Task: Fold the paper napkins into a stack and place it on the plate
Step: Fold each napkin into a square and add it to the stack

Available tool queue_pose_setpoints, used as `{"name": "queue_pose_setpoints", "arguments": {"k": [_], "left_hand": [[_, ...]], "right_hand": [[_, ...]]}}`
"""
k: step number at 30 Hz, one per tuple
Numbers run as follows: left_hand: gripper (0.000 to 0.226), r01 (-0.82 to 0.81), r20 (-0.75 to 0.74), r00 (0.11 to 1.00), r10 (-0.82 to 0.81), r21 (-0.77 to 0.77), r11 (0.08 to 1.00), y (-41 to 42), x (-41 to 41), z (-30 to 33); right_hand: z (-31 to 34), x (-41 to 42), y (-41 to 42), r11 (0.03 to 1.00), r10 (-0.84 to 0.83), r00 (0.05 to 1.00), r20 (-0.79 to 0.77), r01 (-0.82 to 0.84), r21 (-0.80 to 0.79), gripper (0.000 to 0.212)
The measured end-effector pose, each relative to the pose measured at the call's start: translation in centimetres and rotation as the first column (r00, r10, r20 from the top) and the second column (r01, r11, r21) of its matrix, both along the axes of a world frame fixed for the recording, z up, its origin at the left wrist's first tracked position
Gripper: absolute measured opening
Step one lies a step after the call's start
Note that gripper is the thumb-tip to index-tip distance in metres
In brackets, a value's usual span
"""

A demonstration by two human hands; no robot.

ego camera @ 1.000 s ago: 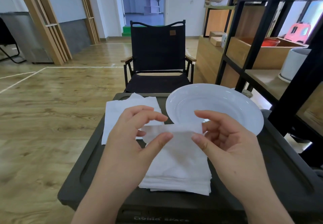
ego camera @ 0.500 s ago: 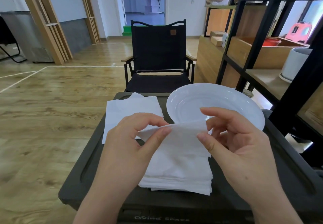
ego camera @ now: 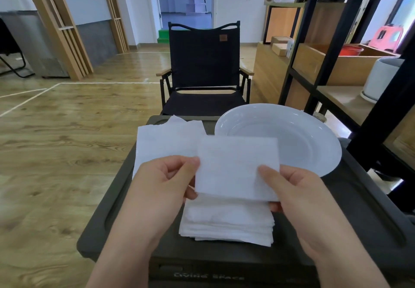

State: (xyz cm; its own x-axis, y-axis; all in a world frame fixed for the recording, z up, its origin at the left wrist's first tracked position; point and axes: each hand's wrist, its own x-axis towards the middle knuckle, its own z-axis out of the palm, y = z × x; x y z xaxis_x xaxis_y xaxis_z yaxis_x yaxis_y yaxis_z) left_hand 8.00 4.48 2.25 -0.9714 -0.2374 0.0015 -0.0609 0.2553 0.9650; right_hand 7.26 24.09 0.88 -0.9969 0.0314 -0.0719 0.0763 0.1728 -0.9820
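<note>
The held napkin hides the plate's near-left rim and the stack's far edge. Both forearms are cut off by the frame bottom.

Black chair beyond dark table

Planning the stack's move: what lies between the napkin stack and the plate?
Nothing visible on the dark tray between the napkin stack and the plate. Only the folded napkin, held above by the left hand and right hand.
</note>
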Motion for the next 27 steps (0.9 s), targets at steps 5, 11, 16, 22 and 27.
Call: {"name": "queue_pose_setpoints", "arguments": {"k": [5, 11, 16, 22, 27], "left_hand": [[0.044, -0.032, 0.073, 0.996, 0.054, -0.276, 0.961, -0.7, 0.0, -0.6], [0.037, -0.003, 0.144, 0.987, 0.073, -0.437, 0.899, -1.3, -0.2, -1.2], [0.016, -0.133, 0.03, 0.982, 0.186, -0.589, 0.797, -4.6, -2.0, -1.8], [0.046, -0.085, -0.007, 0.993, 0.122, -0.753, 0.653, -5.8, -4.5, -5.8], [0.006, -0.266, -0.131, 0.96, 0.246, -0.692, 0.671, -5.5, -4.7, -6.4]], "right_hand": [[-0.5, 0.0, 0.2, 0.955, -0.008, 1.0, 0.015, 0.003, 0.296, 0.048], [-0.3, 0.2, 0.4, 0.873, -0.01, 0.999, 0.036, -0.009, 0.488, 0.041], [0.6, 0.5, 1.1, 0.847, -0.159, 0.975, -0.153, 0.214, 0.486, 0.035], [1.6, 0.5, 1.9, 0.878, -0.276, 0.904, -0.326, 0.375, 0.297, 0.026], [1.2, 0.4, 1.1, 0.92, -0.239, 0.918, -0.317, 0.319, 0.229, 0.018]]}}
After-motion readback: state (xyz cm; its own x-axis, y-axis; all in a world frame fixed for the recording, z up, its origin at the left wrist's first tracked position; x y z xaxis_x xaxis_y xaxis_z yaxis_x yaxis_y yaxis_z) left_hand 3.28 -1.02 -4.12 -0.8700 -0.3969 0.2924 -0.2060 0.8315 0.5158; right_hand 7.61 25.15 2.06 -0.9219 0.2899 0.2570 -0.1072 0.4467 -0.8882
